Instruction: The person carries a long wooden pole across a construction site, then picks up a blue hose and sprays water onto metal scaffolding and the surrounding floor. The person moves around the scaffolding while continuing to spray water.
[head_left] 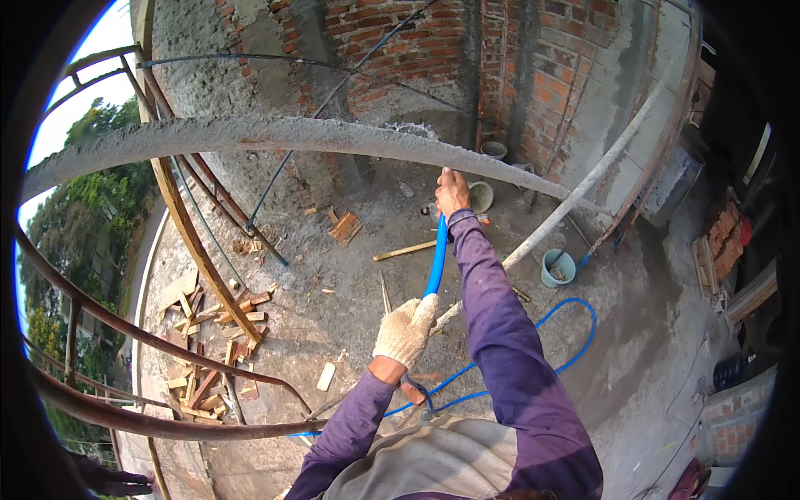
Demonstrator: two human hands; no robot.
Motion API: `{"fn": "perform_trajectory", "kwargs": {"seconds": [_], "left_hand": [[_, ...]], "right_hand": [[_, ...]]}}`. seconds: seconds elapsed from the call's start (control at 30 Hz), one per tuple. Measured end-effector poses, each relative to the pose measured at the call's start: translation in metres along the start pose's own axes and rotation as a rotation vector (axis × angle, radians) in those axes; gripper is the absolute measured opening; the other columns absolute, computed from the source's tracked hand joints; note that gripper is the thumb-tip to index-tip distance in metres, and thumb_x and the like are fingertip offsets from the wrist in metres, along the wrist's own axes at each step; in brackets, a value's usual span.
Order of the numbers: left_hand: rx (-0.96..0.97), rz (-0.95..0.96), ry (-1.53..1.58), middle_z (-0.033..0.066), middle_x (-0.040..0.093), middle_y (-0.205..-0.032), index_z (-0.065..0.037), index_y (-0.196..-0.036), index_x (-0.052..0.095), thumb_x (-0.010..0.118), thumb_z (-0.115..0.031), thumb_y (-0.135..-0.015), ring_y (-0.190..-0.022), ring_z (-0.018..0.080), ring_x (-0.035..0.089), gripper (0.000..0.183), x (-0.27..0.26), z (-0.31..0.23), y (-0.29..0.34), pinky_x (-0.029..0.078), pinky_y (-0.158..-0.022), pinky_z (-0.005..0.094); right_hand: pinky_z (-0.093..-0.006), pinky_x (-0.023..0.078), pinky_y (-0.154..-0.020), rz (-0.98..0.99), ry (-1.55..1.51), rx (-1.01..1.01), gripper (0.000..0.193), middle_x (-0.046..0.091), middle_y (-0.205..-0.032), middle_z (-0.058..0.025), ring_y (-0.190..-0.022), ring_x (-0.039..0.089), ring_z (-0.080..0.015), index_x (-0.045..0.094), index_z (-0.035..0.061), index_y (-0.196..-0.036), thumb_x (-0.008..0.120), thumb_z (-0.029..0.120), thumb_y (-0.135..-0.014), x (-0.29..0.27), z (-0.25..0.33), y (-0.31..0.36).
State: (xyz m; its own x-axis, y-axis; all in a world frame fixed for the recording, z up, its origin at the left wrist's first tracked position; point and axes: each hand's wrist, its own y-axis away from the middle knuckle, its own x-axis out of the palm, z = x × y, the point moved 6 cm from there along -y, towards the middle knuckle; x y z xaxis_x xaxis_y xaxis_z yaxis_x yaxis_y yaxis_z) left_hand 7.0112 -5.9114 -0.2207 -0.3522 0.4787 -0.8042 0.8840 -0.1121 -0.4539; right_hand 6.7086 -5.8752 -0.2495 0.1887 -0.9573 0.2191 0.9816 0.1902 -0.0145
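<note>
A blue hose (437,258) runs up between my two hands. My left hand (403,332), in a cream knitted glove, is closed around its lower part. Farther ahead, my bare right hand (452,192) grips the hose near its end, the fingers wrapped around it. Just beyond that hand, a splash of water (412,130) shows above a grey, cement-crusted horizontal pole (317,136). The hose mouth itself is hidden by my fingers. More of the hose loops over the floor to the right of my body.
Wood offcuts (204,375) lie piled on the left beside curved rusty railings (167,333). A light blue bucket (557,268) stands right of my arm, near a slanting pole (583,187). Ahead rises a partly plastered brick wall (408,58); stacked bricks (723,237) sit far right.
</note>
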Motion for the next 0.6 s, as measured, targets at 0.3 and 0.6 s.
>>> {"fn": "perform_trajectory", "kwargs": {"seconds": [0.3, 0.6], "left_hand": [[-0.034, 0.136, 0.127, 0.0131, 0.057, -0.075, -0.010, -0.106, 0.054, 0.050, -0.021, -0.090, -0.068, 0.0329, 0.060, 0.020, 0.033, -0.018, -0.023, 0.046, -0.055, 0.0422], [-0.830, 0.126, 0.560, 0.0181, 0.061, -0.075, -0.005, -0.104, 0.062, 0.042, -0.050, -0.092, -0.070, 0.0312, 0.061, 0.050, -0.003, 0.041, 0.102, 0.045, -0.064, 0.0400]], "right_hand": [[-0.0319, 0.034, -0.033, -0.211, -0.279, -0.031, 0.037, 0.045, -0.054, -0.0023, -0.035, 0.039, -0.0137, 0.049, 0.0082, -0.089, 0.042, 0.044, -0.091, -0.087, 0.014, -0.006], [-0.0277, 0.046, -0.053, 0.444, -0.030, 0.293, 0.052, 0.057, -0.081, -0.0046, -0.065, 0.055, -0.0113, 0.052, 0.0067, -0.108, 0.042, 0.055, -0.093, 0.033, -0.043, 0.105]]}}
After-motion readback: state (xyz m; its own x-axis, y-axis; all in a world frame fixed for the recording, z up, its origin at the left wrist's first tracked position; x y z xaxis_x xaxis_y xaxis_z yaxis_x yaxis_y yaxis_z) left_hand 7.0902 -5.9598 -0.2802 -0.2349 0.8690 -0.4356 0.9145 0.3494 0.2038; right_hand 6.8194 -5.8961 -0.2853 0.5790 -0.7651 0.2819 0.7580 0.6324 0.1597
